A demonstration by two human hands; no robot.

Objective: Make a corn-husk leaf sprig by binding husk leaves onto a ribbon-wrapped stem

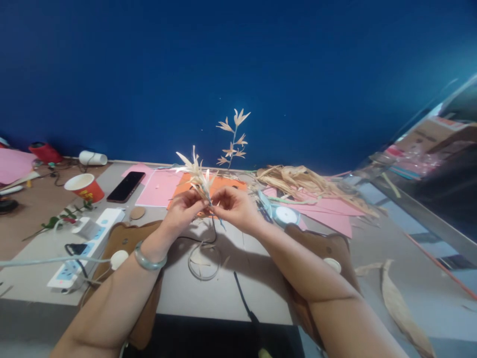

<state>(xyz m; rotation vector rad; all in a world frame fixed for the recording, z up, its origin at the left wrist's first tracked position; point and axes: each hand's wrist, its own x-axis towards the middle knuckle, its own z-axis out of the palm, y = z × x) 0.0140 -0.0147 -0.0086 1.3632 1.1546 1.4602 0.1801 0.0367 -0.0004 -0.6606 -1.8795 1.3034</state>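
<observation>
My left hand (183,210) and my right hand (233,205) meet above the grey table (231,293), both pinched on the stem of a small sprig of pale dried straw leaves (197,175). The leaves fan upward from my fingertips. A thin wire runs down from the stem to a coil of wire (203,261) lying on the table below. A pale green bangle (149,260) circles my left wrist. Behind my hands a finished straw-leaf branch (233,139) stands upright against the blue wall.
Pink paper sheets (160,188) and an orange sheet (223,184) lie behind my hands. A pile of dried husks (301,181), a tape roll (285,215), a black phone (125,187), a red paper cup (85,187) and a white power strip (87,243) surround the spot.
</observation>
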